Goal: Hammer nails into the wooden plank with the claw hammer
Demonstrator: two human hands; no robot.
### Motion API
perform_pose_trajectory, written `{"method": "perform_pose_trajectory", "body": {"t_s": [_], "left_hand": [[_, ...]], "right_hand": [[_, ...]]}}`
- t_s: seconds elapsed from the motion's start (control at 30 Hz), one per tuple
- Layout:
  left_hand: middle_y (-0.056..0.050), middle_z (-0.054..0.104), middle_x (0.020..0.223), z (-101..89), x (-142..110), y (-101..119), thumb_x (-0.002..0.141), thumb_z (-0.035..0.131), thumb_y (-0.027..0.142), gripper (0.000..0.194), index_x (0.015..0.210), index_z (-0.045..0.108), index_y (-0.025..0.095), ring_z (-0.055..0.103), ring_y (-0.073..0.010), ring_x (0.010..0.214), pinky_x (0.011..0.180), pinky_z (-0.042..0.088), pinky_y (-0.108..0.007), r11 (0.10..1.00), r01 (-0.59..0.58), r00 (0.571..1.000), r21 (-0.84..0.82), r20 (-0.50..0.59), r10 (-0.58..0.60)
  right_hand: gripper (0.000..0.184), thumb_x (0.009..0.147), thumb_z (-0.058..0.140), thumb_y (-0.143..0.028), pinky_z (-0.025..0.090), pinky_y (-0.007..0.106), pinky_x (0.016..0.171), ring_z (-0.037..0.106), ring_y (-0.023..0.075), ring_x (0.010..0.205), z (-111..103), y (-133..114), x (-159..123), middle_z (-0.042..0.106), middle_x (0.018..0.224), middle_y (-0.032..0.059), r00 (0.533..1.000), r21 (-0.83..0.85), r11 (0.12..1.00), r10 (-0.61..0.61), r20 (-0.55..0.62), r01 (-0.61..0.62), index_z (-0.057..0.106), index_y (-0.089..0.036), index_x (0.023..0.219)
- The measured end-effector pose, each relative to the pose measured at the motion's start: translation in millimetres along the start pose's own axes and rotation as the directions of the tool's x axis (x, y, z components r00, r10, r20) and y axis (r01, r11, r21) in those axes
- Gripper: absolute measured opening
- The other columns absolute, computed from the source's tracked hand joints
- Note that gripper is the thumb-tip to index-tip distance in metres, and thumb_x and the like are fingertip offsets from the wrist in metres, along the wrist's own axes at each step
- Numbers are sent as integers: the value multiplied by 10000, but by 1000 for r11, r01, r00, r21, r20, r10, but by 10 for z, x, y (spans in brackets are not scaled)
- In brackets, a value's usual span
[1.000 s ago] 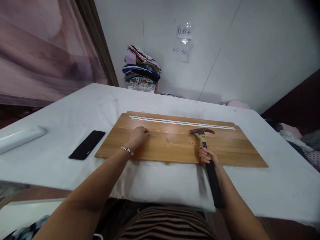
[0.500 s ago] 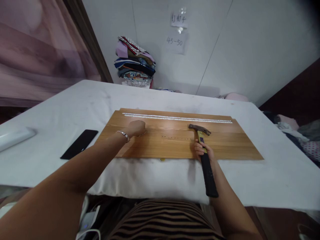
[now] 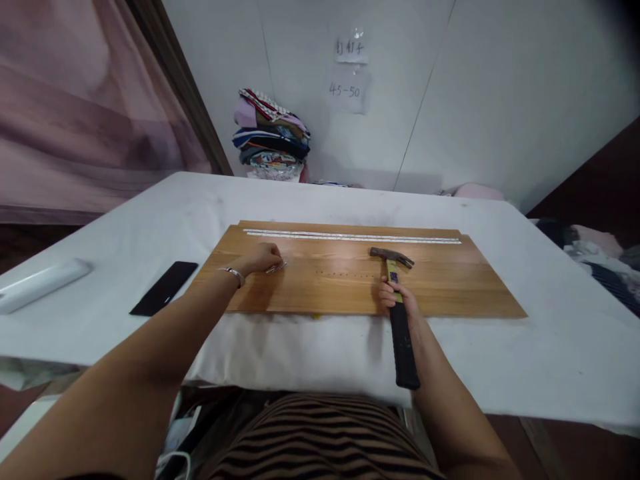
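My right hand grips a claw hammer by its black and yellow handle, with the metal head over the wooden board. Curled fingers close my left hand low over the board's left part. Several thin silvery nails show at its fingertips; whether one is between the fingers I cannot make out. A row of small dark dots runs along the middle of the board, left of the hammer. Two white measuring strips lie along the board's far side.
Left of the board, a black phone lies on the white-covered table. A white rounded object is farther left. Folded clothes are stacked behind the table, by a wall with paper notes.
The view has shifted slightly. My left hand is drawn back a little and shows more of the nails at its fingertips. The right hand keeps its hold on the hammer.
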State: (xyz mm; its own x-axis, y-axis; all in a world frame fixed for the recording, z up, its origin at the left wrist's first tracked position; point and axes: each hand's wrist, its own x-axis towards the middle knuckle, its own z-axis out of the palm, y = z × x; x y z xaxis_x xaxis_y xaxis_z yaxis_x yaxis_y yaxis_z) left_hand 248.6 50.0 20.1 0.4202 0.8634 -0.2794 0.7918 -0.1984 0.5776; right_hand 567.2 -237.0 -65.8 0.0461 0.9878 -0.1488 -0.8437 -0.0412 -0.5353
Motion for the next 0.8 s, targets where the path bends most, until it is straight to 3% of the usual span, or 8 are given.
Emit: {"method": "perform_pose_trajectory", "body": {"t_s": [0.17,0.3,0.43,0.6,0.8], "left_hand": [[38,566,545,-20,-23,-90,668,840,259,242,664,603,207,501,-127,509,534,383,-259,963,18,999,-267,-34,-28],[28,634,627,-64,-65,-110,619,883,282,276,702,632,203,564,-130,588,592,440,-260,906,-35,995,-421,-98,-7],[14,687,678,-35,-119,-60,569,923,333,347,807,709,198,601,-138,629,631,483,-276,861,-36,998,-508,-60,7],[-5,672,642,236,-203,116,540,952,402,386,739,699,189,591,-140,605,622,487,-296,830,-56,997,-555,5,70],[-32,759,750,646,-326,380,562,923,443,349,709,722,199,687,-196,758,799,542,-346,851,-185,982,-492,-116,146]], "right_hand": [[222,851,732,-163,369,147,447,349,68,500,-43,0,43,367,698,-85,999,-5,1000,17,41,-17,590,-244,1002],[256,803,784,-177,351,157,437,320,70,495,-62,11,80,334,690,-91,999,-27,1000,7,41,-6,605,-228,978],[261,802,794,-196,334,157,442,298,72,494,-30,22,98,315,687,-93,999,-63,998,-15,51,18,587,-234,957],[243,824,762,-190,324,158,439,295,75,488,54,7,95,301,679,-92,999,-80,996,-21,45,24,538,-245,901],[224,829,710,-137,337,148,445,312,68,479,77,40,111,332,670,-95,1000,3,1000,-8,11,8,526,-242,904]]}}
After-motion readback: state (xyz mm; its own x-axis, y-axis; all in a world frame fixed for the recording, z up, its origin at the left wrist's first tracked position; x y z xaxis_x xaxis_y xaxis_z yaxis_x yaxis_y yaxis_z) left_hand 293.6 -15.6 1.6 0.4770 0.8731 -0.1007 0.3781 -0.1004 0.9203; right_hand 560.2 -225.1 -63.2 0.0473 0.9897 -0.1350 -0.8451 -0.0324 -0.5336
